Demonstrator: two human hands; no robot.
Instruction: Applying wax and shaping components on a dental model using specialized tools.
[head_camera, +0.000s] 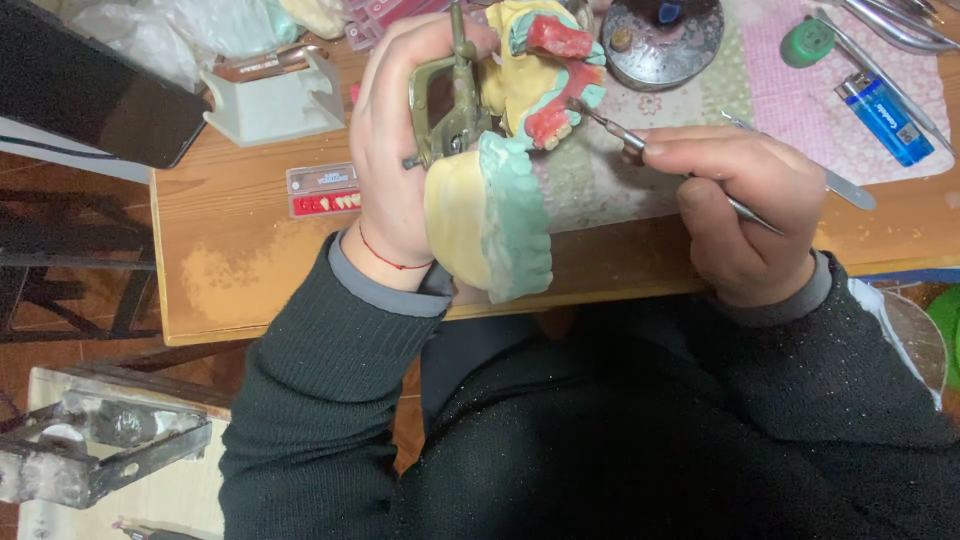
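Observation:
My left hand (395, 150) grips a metal dental articulator (447, 110) that carries two yellow plaster jaw models. The lower model (490, 220) has a green toothed arch and points toward me. The upper model (545, 70) bears red wax with small teeth. My right hand (740, 205) holds a thin metal carving tool (610, 125) like a pen. Its tip touches the red wax near the teeth.
A wooden table (240, 260) carries a strip of artificial teeth (322, 192), a white plastic stand (275, 100), a round metal dish (660, 40), a blue lighter (885, 115), a green cap (806, 42) and metal instruments (900, 30). A dark phone (95, 85) lies at the left.

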